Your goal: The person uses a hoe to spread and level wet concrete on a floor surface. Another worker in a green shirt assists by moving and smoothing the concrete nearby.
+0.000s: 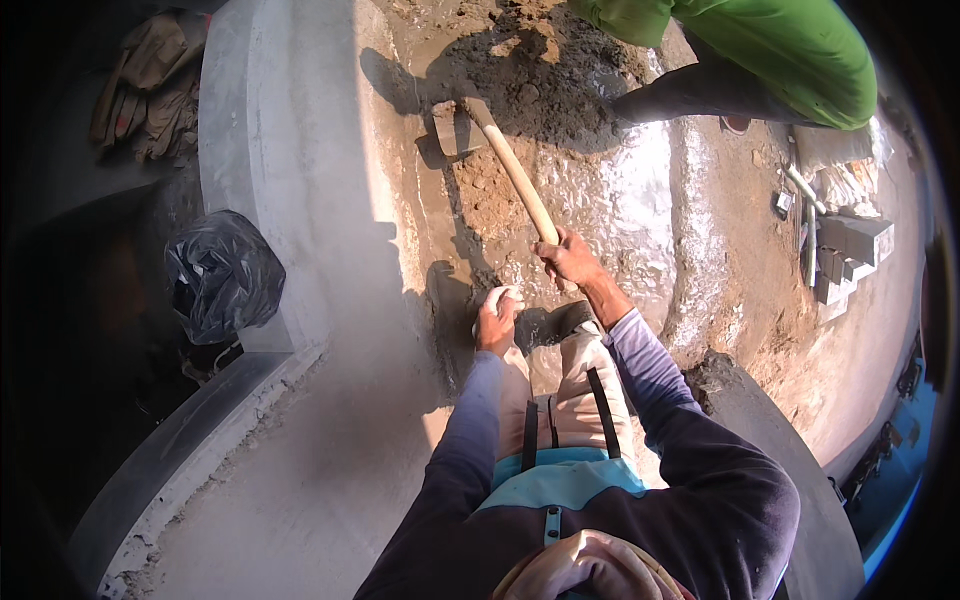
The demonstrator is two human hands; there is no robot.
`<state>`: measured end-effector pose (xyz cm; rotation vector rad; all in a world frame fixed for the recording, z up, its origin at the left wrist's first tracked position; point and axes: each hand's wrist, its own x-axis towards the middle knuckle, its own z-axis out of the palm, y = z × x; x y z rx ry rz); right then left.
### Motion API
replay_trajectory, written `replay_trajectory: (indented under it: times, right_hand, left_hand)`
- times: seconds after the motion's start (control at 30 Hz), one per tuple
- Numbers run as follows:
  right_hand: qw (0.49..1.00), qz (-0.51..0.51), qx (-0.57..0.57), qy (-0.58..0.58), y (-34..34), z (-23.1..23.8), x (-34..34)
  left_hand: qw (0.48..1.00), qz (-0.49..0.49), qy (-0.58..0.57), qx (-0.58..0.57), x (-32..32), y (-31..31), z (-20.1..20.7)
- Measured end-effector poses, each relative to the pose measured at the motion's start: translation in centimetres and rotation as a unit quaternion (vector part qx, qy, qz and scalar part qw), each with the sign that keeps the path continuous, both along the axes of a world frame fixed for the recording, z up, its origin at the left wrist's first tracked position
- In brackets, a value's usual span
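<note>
My right hand [570, 258] is closed round the wooden handle of a hoe [518, 185]. The handle slants up and left, away from me, to a flat metal blade [457, 130] just above the wet ground. My left hand [495, 320] is off the handle, beside my left knee, with its fingers curled; whether anything is inside them is hidden. Beyond the blade lies a dark heap of wet mortar or mud [545, 95]. Sunlit, watery slurry [640, 200] spreads to the right of the handle.
A co-worker's green sleeve [790, 50] and dark-clad leg [690, 95] are at the top right. Grey blocks [850, 250] stand at the right. A black plastic bag [225, 275] sits on the concrete ledge [270, 130] at the left, with crumpled brown sacks [150, 85] beyond it.
</note>
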<state>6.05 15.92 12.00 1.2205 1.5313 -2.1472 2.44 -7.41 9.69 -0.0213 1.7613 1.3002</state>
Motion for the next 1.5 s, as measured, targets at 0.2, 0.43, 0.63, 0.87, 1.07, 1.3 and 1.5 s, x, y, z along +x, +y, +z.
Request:
replay_trajectory:
  times: [0.2,0.43,0.63,0.87,1.07,1.3,1.5]
  right_hand:
    - [0.864,0.079,0.490,-0.080,11.3,-19.3,-17.0]
    - [0.912,0.200,0.304,-0.191,-8.6,-19.1,-1.3]
    - [0.928,0.219,0.213,-0.212,-20.6,-7.9,13.8]
    - [0.886,0.199,0.358,-0.217,-16.9,-9.0,14.1]
    - [0.853,0.214,0.461,-0.119,0.2,-14.7,-1.6]
    - [0.825,0.288,0.412,-0.257,1.1,-11.9,13.6]
    - [0.815,0.252,0.335,-0.400,-6.4,-5.1,32.0]
  left_hand:
    - [0.993,0.036,-0.088,0.073,0.5,4.7,-8.9]
    - [0.985,0.086,-0.141,-0.044,-5.4,2.0,-16.7]
    - [0.900,0.273,-0.325,-0.096,1.0,2.0,-20.6]
    - [0.913,0.269,-0.304,0.028,-1.9,8.5,-11.3]
    - [0.982,0.176,-0.026,0.066,-14.6,22.1,-15.1]
    - [0.981,-0.073,-0.176,-0.026,4.5,20.9,-27.7]
    - [0.831,0.171,-0.526,-0.057,22.4,18.2,-19.0]
